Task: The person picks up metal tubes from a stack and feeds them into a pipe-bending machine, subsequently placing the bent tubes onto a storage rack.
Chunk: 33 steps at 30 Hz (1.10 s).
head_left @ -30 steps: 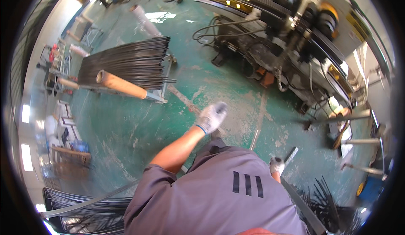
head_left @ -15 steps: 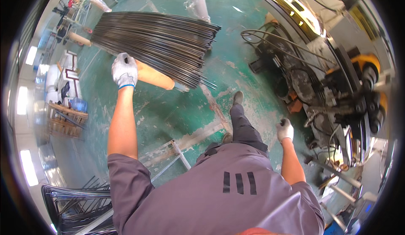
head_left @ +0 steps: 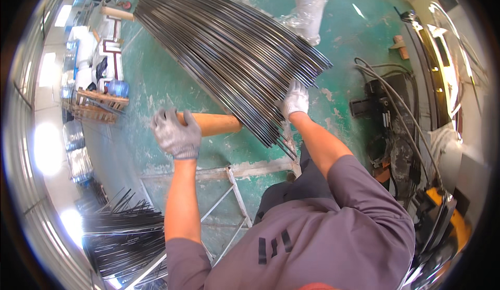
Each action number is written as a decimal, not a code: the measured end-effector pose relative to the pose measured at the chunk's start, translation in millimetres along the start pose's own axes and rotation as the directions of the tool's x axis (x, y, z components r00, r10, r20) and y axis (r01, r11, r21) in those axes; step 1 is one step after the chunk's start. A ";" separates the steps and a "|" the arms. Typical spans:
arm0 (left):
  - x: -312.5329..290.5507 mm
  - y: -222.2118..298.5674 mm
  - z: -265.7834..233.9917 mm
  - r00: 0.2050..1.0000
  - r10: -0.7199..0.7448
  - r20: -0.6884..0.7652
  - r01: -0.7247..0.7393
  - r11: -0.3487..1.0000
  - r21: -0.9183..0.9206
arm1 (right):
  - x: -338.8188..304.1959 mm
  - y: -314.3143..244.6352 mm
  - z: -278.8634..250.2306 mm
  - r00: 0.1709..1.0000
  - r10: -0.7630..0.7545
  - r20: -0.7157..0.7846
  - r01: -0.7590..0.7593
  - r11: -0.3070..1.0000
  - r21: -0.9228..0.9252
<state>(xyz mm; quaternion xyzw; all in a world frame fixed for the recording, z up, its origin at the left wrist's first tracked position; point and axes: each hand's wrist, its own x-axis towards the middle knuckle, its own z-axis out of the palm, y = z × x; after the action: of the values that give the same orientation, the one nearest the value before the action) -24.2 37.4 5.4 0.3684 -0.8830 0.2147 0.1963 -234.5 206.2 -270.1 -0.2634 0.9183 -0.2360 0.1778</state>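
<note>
A wide bundle of long dark metal rods [head_left: 224, 55] slants across the upper middle, its uneven near ends toward my right side. At those ends, my right hand [head_left: 296, 100] in a white glove is closed on some rods; part of the fingers is hidden among them. Below the rods' left edge a tan cylindrical roller [head_left: 216, 125] sticks out. My left hand [head_left: 178, 134], in a grey-white knit glove, is over the roller's outer end with fingers and thumb apart and bent. It holds no rod, and whether it touches the roller is unclear.
A pale metal frame [head_left: 237, 196] stands near my legs. More dark rods [head_left: 125, 232] lie at lower left. Beyond the bundle is a plastic-wrapped column [head_left: 311, 9]. Machinery with looping cables [head_left: 388, 102] is along the right; a wooden pallet [head_left: 99, 105] stands at left.
My right hand has risen from beside my body to the rod ends and closed there. My left hand has loosened from a fist. The view has shifted nearer the bundle.
</note>
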 end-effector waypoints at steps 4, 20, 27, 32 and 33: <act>13.2 10.7 8.1 0.992 -0.105 0.068 0.103 0.994 0.034 | 41.6 -38.4 49.6 0.999 0.041 0.006 -0.035 0.916 -0.400; 22.6 8.2 10.9 0.986 -0.147 0.081 0.143 0.988 0.050 | 99.4 -2.6 24.2 0.752 -0.028 0.659 -0.035 0.996 0.083; 15.1 9.1 1.2 0.977 -0.189 0.100 0.186 0.982 0.041 | 89.2 -1.7 -4.2 0.425 -0.289 0.858 0.715 0.688 -0.123; -8.1 42.4 -8.3 0.998 -0.039 0.045 0.046 0.985 -0.167 | 53.4 21.4 -21.7 0.542 -0.368 0.756 0.687 0.712 -0.145; -18.6 54.5 -9.2 0.999 0.018 0.028 -0.011 0.971 -0.241 | 40.4 22.5 -32.2 0.636 -0.289 0.716 0.507 0.855 -0.105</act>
<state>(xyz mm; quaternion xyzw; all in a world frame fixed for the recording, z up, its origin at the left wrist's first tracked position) -50.3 87.4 -9.1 0.3387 -0.9080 0.1020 0.2246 -290.3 211.0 -263.6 -0.5525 0.7309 -0.0167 0.4003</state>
